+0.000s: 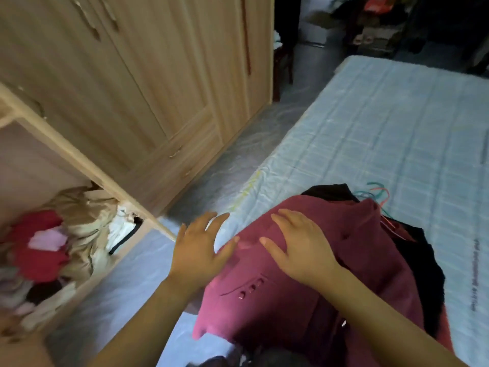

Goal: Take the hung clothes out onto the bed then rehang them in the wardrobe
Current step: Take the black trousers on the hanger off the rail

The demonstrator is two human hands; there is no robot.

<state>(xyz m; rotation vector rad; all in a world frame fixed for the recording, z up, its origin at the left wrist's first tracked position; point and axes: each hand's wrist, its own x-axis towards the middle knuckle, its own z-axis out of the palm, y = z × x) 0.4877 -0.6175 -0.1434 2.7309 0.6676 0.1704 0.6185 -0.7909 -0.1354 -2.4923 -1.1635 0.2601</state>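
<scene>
- Cloth of maroon coat (291,313) is sagging soft, probably weighty, under right grip (299,245), spread flat.
- Beside it, left grip (203,247) is hovering spread, empty.
- Beyond, hangers (377,191) are likely offering firmest hold.

Maroon jacket (304,292) heaped on dark clothes (412,250) (hangers attached) on bed (383,133).

Looking dim and a bit grey all over. Getting soft, cool light on the bed (370,123), brightest near its middle. Going very dark up in the top right corner. Smearing badly on the pile of clothes (39,247) low in the wardrobe (148,83) at the left. Blurring a little on the left hand (203,250) and the right hand (299,247) too. Bending the straight wardrobe edges near the sides. Making only soft, weak shadows around the red coat (291,300).
</scene>
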